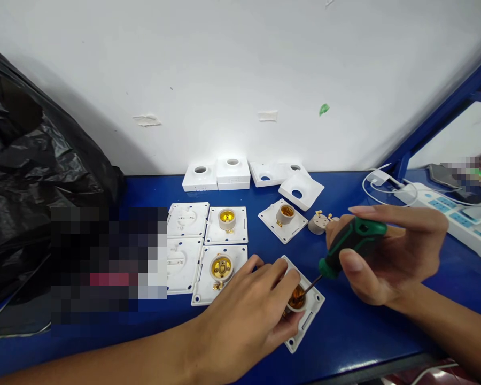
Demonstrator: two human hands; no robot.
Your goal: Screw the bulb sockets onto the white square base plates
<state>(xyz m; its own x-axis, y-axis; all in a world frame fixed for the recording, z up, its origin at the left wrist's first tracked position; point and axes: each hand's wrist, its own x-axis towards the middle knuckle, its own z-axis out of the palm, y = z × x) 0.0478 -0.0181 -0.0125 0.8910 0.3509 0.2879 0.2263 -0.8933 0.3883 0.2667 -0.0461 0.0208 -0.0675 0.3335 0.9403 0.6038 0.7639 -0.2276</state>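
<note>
My left hand (250, 307) lies on a white square lamp-holder base (310, 313) near the front edge, fingers curled around its round socket with brass parts inside. My right hand (388, 256) grips a screwdriver with a green and black handle (353, 243). Its thin shaft points down and left into the socket. A loose round socket part with brass tabs (318, 222) lies just behind the screwdriver.
Other white lamp-holder bases (224, 267) and plates (186, 219) lie in rows on the blue table (353, 331). White covers with round holes (232, 172) stand by the wall. A black plastic bag (28, 176) fills the left. A white power strip (457, 216) sits at right.
</note>
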